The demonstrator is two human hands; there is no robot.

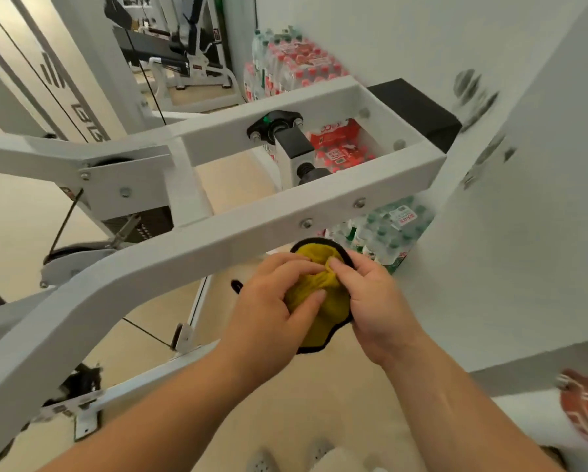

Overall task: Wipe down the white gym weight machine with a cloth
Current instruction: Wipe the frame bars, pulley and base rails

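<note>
Both hands, the left hand [272, 298] and the right hand [364, 294], pinch the bunched yellow, black-edged cloth [314, 301] just near of the white steel machine frame [251, 226]. The operator should fold it into a flat pad before wiping.

A gym is shown. A big white weight machine [251, 229] with a dark stack of weights [149, 223] and thin cables [66, 223] is seen up close, and another machine [200, 68] with a black bench [149, 46] is seen farther back. Packs of water bottles [296, 63] are piled by the wall.
</note>
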